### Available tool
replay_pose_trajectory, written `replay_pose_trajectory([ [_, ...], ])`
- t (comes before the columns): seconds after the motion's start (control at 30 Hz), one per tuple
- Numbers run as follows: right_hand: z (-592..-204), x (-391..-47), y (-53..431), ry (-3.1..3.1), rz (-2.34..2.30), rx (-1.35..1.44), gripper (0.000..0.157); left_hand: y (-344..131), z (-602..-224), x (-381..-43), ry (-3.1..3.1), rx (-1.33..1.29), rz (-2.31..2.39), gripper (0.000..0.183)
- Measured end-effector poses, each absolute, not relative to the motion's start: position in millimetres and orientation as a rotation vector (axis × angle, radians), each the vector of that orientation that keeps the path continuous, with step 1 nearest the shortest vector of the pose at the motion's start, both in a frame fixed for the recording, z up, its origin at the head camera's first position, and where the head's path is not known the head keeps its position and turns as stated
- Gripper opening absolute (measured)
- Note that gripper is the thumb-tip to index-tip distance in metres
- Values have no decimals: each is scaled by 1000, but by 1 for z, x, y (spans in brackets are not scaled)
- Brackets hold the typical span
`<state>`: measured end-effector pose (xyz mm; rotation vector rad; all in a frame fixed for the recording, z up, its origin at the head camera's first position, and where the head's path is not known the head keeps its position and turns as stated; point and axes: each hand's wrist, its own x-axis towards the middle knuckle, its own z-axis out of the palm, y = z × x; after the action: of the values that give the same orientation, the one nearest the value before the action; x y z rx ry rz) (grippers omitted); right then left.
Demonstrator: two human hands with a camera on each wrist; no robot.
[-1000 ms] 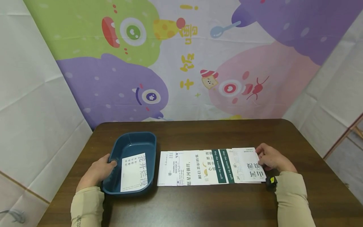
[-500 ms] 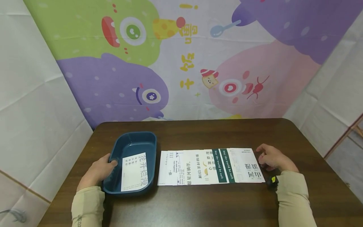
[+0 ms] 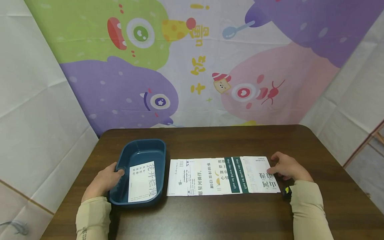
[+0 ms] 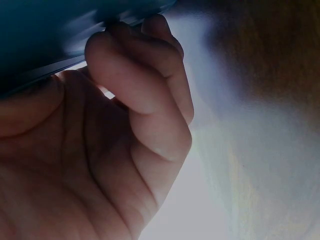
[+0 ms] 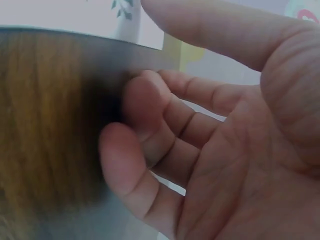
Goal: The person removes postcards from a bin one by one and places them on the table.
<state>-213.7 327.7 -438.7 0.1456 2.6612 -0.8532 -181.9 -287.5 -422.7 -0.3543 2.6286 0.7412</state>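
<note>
On the left, my left hand (image 3: 103,180) grips the side of a dark blue tray (image 3: 147,152), thumb over the rim and fingers curled underneath in the left wrist view. A white printed card (image 3: 138,186) lies tilted inside the tray. Right of it, several overlapping printed cards (image 3: 192,176) form a row on the table. The rightmost card (image 3: 255,170) bears large dark characters. At this card's right end is my right hand (image 3: 289,166), its thumb (image 5: 210,25) over the edge. The other fingers are loosely bent beside the card, close over the table.
The brown wooden table (image 3: 204,216) has rounded far corners. Behind it hangs a cartoon-printed cloth (image 3: 204,110), with white sheets (image 3: 39,100) at the sides. A black wrist device (image 3: 287,192) sits at the right cuff.
The rightmost card has shifted slightly left, into line with the row. My right hand came off its edge, then brought the thumb back over it. The left hand and tray stayed nearly still.
</note>
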Motion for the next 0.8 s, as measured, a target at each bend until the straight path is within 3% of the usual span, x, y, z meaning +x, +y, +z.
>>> replay_pose_trajectory([
  [0.8, -443, -215, 329, 2657, -847, 177, 62, -288, -423, -183, 2625, -353, 729, 71],
])
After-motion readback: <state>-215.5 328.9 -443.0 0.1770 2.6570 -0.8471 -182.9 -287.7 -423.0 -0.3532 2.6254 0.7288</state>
